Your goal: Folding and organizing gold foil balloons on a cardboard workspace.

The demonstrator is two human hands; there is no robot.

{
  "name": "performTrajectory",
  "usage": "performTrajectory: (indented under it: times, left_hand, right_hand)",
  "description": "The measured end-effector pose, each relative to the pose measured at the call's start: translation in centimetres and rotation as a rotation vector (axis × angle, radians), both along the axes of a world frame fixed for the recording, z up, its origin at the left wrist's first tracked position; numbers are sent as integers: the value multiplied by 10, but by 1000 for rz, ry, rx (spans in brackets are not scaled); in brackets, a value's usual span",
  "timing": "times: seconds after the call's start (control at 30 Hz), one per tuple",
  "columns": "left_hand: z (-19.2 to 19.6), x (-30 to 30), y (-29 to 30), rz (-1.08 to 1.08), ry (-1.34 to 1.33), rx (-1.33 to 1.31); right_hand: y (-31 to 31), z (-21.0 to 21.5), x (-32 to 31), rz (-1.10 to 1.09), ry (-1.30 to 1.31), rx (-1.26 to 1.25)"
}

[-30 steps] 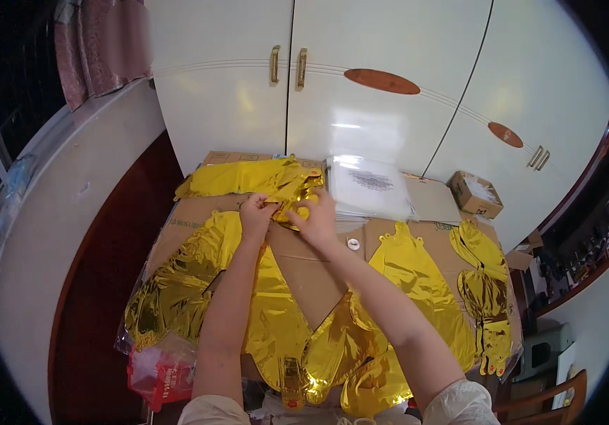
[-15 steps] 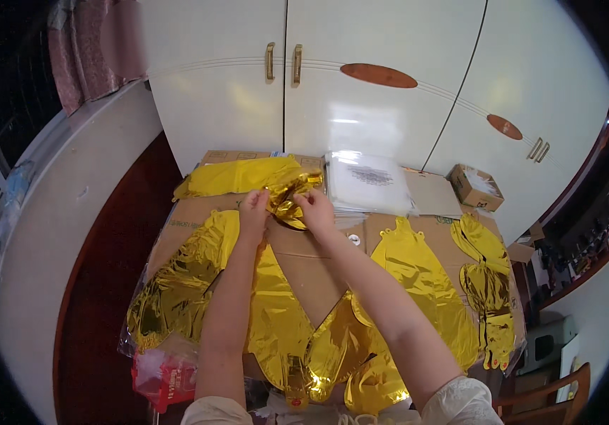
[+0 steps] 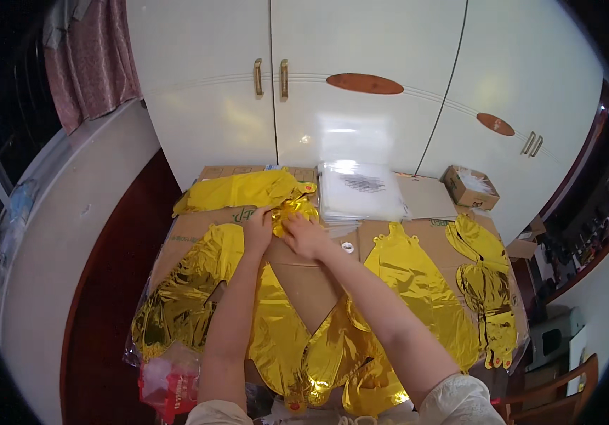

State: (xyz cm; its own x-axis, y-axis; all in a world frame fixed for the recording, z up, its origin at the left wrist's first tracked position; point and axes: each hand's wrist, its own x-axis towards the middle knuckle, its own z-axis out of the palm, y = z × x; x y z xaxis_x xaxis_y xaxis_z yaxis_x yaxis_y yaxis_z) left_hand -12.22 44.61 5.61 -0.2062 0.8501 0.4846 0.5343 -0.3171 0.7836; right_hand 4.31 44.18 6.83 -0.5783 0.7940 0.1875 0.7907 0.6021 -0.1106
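A small folded gold foil balloon (image 3: 297, 207) lies at the far middle of the cardboard, between my two hands. My left hand (image 3: 257, 230) pinches its left edge, the fingertips closed. From the near right, my right hand (image 3: 304, 236) has its fingers bent and closed on the crumpled foil; the fingertips are partly hidden. Just behind, a long flat gold foil balloon (image 3: 230, 191) has a red dot on its right end tab. Under my left forearm, another flat gold balloon (image 3: 276, 326) narrows toward the near edge.
More flat gold foil balloons lie at the left (image 3: 184, 297), right of centre (image 3: 418, 283) and far right (image 3: 485, 283). A stack of clear plastic bags (image 3: 361, 191), a small carton (image 3: 471, 188) and a white roll (image 3: 348, 247) sit on the cardboard (image 3: 304, 283). White cabinets (image 3: 361, 42) stand behind.
Both hands have come down with the small foil balloon, which now rests lower and flatter. The red-dotted tab of the balloon behind has come into sight. The view has tilted slightly.
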Motion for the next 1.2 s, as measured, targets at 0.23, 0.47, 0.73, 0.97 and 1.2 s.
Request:
performTrajectory:
  times: [0.23, 0.47, 0.73, 0.97, 1.2]
  left_hand:
    - [40, -75, 40, 120, -679, 52]
    - [190, -296, -15, 384, -629, 396]
    - [322, -314, -129, 556, 71, 649]
    - [370, -166, -191, 100, -179, 289]
    - [370, -54, -256, -526, -540, 257]
  right_hand:
    - [-11, -3, 5, -93, -43, -48]
    - [-18, 5, -6, -93, -20, -75]
    - [-24, 12, -7, -11, -1, 138]
    - [-76, 99, -21, 327, 705, -263]
    - [-135, 173, 37, 463, 1189, -850]
